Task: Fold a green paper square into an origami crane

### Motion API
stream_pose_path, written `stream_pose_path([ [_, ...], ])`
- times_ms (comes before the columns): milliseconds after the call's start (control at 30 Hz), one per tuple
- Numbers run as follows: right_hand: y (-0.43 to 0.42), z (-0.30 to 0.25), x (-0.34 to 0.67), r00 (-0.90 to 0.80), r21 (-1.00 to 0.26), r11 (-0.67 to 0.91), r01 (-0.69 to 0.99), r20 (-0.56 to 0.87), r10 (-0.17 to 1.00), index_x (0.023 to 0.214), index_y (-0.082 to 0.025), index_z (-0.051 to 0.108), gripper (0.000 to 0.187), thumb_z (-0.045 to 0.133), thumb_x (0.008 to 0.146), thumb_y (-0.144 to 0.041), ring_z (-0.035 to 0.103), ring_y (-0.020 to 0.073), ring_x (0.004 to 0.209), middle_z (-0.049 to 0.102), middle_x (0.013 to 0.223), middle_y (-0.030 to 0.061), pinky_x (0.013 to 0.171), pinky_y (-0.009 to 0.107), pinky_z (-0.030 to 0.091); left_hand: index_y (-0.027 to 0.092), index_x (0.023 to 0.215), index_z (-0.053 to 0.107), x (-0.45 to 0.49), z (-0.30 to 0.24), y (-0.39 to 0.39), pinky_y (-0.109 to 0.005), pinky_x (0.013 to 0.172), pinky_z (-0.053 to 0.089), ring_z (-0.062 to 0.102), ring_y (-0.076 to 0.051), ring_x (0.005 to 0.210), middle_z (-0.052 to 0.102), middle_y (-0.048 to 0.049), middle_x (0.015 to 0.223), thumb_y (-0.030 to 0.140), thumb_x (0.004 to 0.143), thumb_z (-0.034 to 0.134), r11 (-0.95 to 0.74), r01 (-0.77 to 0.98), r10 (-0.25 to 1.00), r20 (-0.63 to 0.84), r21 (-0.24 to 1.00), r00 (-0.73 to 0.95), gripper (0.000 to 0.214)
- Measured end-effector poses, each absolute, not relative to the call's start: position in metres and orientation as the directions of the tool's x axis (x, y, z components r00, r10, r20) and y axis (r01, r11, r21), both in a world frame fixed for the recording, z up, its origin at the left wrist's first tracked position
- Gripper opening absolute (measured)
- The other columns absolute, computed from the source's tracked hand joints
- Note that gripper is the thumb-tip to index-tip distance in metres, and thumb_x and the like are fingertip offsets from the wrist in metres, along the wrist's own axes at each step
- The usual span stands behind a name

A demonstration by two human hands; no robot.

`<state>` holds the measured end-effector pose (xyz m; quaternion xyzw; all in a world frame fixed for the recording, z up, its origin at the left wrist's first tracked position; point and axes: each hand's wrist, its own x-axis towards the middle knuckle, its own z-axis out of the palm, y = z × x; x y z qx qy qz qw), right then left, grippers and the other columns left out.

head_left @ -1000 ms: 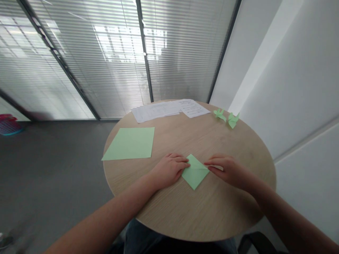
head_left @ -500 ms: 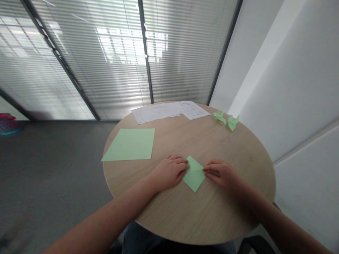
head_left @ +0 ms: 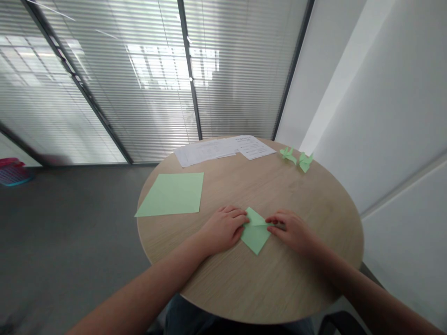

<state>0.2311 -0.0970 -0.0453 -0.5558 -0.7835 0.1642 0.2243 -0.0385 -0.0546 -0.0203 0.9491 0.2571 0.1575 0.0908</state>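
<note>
A small folded green paper (head_left: 256,234) lies diamond-wise on the round wooden table (head_left: 279,284). My left hand (head_left: 223,228) rests on the table with its fingertips pressed onto the paper's left corner. My right hand (head_left: 291,228) has its fingers curled and pinched on the paper's right corner, where a flap is lifted toward the middle. The two hands sit close together on either side of the fold.
A flat green square sheet (head_left: 172,194) lies at the table's left. White printed papers (head_left: 223,148) sit at the far edge. Two small folded green paper figures (head_left: 296,159) stand at the far right. Glass walls with blinds are behind, a white wall to the right.
My right hand has slid left toward the paper's middle, folding the right corner inward. The left hand has stayed pressed on the left corner.
</note>
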Motion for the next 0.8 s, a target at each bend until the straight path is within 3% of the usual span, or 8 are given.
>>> stream_pose_path([
  [300, -0.101, -0.043, 0.229, -0.303, -0.492, 0.377, 0.785, 0.225, 0.926, 0.102, -0.022, 0.079, 0.016, 0.065, 0.092, -0.023, 0.068, 0.0242, 0.091, 0.076, 0.095, 0.0085, 0.085, 0.039, 0.051, 0.021, 0.122, 0.071, -0.039, -0.021, -0.054, -0.045, 0.109, 0.045, 0.062, -0.025, 0.121, 0.069, -0.0072, 0.134, 0.021, 0.098, 0.053, -0.855, 0.467, 0.514, 0.242, 0.226, 0.823, 0.030],
  [600, -0.108, -0.042, 0.229, -0.414, -0.342, 0.495, 0.799, 0.285, 0.865, 0.100, -0.022, 0.080, 0.022, 0.058, 0.099, -0.021, 0.068, 0.0230, 0.092, 0.077, 0.098, 0.0074, 0.087, 0.038, 0.051, 0.021, 0.120, 0.073, -0.038, -0.024, -0.053, -0.043, 0.107, 0.047, 0.065, -0.024, 0.119, 0.073, -0.0044, 0.129, 0.018, 0.095, 0.054, -0.874, 0.433, 0.480, 0.255, 0.221, 0.839, 0.030],
  [800, -0.111, -0.035, 0.226, -0.425, -0.253, 0.488, 0.836, 0.265, 0.866, 0.098, -0.021, 0.079, 0.020, 0.060, 0.100, -0.022, 0.066, 0.0237, 0.092, 0.075, 0.095, 0.0069, 0.085, 0.038, 0.050, 0.020, 0.122, 0.071, -0.040, -0.022, -0.055, -0.042, 0.108, 0.045, 0.064, -0.024, 0.119, 0.071, -0.0049, 0.130, 0.017, 0.095, 0.055, -0.870, 0.451, 0.490, 0.239, 0.199, 0.838, 0.031],
])
